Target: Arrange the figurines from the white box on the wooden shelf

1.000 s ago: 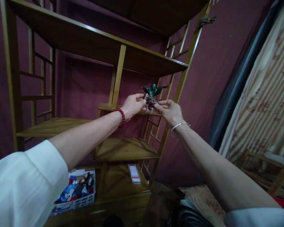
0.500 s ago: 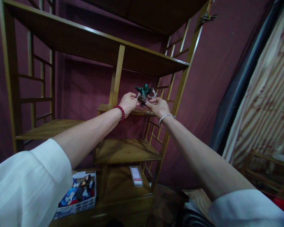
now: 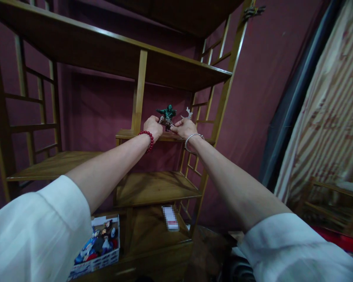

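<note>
A small figurine (image 3: 168, 113), dark green above and brownish below with its arms spread, is upright between my two hands at the level of a raised wooden shelf (image 3: 125, 135). My left hand (image 3: 153, 126) is closed on its left side, with a red bead bracelet at the wrist. On the other side my right hand (image 3: 186, 128) pinches its lower right part; a silver bangle circles that wrist. Just above the right hand shows a pale, branching piece (image 3: 188, 113); whether it belongs to the figurine I cannot tell. Whether the base touches the shelf is hidden by my hands.
An upright post (image 3: 139, 90) stands left of the figurine, under an upper shelf board (image 3: 176, 60). Lower down are another shelf (image 3: 155, 188), a blurred white card-like item (image 3: 170, 218) and a box (image 3: 101, 260) of colourful figures. A striped curtain (image 3: 320, 129) hangs at right.
Both hands and the figurine have shifted left in view, and the figurine sits closer over the raised shelf. The pale piece now stands more apart from the figurine. The view has shifted slightly.
</note>
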Tool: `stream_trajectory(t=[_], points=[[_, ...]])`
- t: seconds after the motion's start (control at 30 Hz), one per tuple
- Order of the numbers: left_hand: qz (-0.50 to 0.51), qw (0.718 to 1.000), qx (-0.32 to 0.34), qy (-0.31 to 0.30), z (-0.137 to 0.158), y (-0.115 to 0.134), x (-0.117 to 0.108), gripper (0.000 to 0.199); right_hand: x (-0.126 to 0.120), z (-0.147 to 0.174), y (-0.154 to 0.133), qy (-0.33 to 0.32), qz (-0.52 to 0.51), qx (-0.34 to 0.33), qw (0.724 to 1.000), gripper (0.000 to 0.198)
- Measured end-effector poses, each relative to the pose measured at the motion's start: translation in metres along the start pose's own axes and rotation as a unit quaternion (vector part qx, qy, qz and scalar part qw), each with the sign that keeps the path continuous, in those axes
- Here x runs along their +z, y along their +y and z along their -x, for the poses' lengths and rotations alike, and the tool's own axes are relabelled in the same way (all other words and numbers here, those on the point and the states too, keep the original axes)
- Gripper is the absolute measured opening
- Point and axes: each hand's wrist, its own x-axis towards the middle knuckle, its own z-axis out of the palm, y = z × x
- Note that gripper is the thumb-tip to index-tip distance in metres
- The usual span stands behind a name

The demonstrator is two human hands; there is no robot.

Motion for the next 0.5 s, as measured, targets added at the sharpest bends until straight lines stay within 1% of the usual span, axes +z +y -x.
stream_trajectory(t=[0.1, 0.23, 0.5], points=[[-0.046, 0.999, 0.018, 0.015, -0.002, -0.003, 0.0, 0.023, 0.002, -0.001, -0.003, -0.004, 0.021, 0.003, 1.0, 0.017], [-0.086, 0.996, 0.014, 0.027, -0.003, -0.004, -0.001, 0.024, 0.006, -0.004, -0.004, -0.011, 0.032, 0.005, 0.999, 0.018], [-0.142, 0.989, 0.028, 0.025, -0.007, -0.012, 0.001, 0.026, 0.021, -0.016, 0.005, -0.013, 0.032, -0.01, 0.999, 0.02]])
